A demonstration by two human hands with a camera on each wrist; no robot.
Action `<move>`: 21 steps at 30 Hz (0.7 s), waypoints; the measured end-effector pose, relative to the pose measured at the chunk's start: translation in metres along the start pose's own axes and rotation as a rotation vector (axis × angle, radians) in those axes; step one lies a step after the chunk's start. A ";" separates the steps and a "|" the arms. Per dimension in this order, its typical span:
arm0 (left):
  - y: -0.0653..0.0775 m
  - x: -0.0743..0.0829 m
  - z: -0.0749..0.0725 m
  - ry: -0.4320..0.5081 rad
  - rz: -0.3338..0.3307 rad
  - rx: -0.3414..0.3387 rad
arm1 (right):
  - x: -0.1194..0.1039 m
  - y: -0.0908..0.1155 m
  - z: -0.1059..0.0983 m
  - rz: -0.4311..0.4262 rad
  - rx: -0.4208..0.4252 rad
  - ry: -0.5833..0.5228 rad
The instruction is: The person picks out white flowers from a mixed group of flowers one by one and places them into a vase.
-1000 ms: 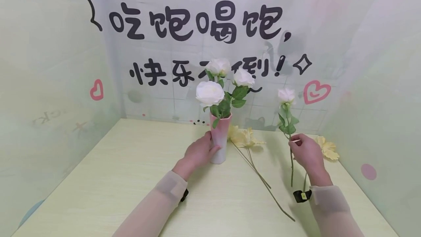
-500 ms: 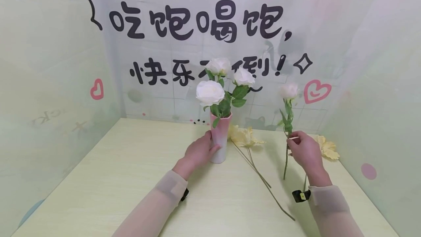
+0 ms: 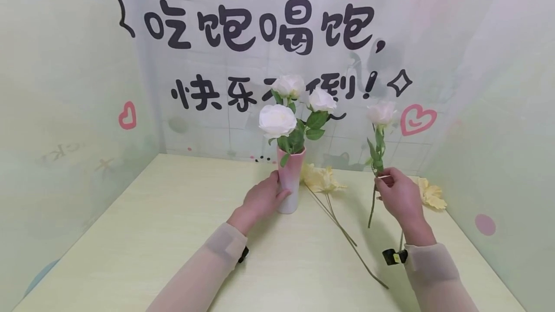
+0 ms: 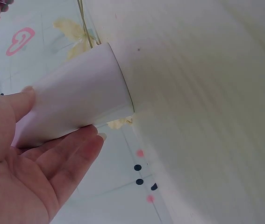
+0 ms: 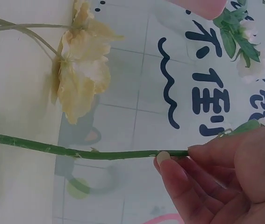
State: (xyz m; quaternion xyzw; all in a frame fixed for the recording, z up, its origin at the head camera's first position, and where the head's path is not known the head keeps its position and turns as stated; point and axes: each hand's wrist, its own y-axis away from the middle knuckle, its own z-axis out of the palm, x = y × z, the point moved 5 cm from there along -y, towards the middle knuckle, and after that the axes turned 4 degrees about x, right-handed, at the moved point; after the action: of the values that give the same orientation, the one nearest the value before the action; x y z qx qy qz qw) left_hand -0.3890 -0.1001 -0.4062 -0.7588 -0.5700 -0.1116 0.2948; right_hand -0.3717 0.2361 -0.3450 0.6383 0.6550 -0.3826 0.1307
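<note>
A pink-to-white vase stands upright on the table, holding white roses with green leaves. My left hand grips its side, thumb in front and fingers behind; the left wrist view shows them wrapped round the vase. To the right, my right hand pinches the green stem of a pale pink rose between thumb and fingertips. The rose is upright, bloom on top, and its cut lower end hangs above the table.
Yellow flowers with long thin stems lie right of the vase, stems pointing toward the front. Another yellow flower lies at the far right behind my right hand. Printed wall panels enclose the table at the back and sides.
The right hand has moved slightly up and left with the pink rose, whose stem has turned and tilts a little more. The left hand and vase stay where they were.
</note>
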 end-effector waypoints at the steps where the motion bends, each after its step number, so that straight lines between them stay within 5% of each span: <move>1: 0.000 0.000 0.000 -0.001 0.001 -0.001 | -0.002 0.001 0.000 -0.006 0.004 0.000; 21: -0.001 0.000 -0.001 -0.012 0.003 0.000 | -0.064 0.003 -0.019 -0.166 0.153 -0.072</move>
State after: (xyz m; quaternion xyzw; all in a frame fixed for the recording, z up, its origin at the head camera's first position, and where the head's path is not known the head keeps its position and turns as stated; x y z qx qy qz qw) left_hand -0.3900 -0.1003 -0.4051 -0.7603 -0.5706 -0.1068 0.2914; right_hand -0.3530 0.2016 -0.2913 0.5759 0.6694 -0.4637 0.0729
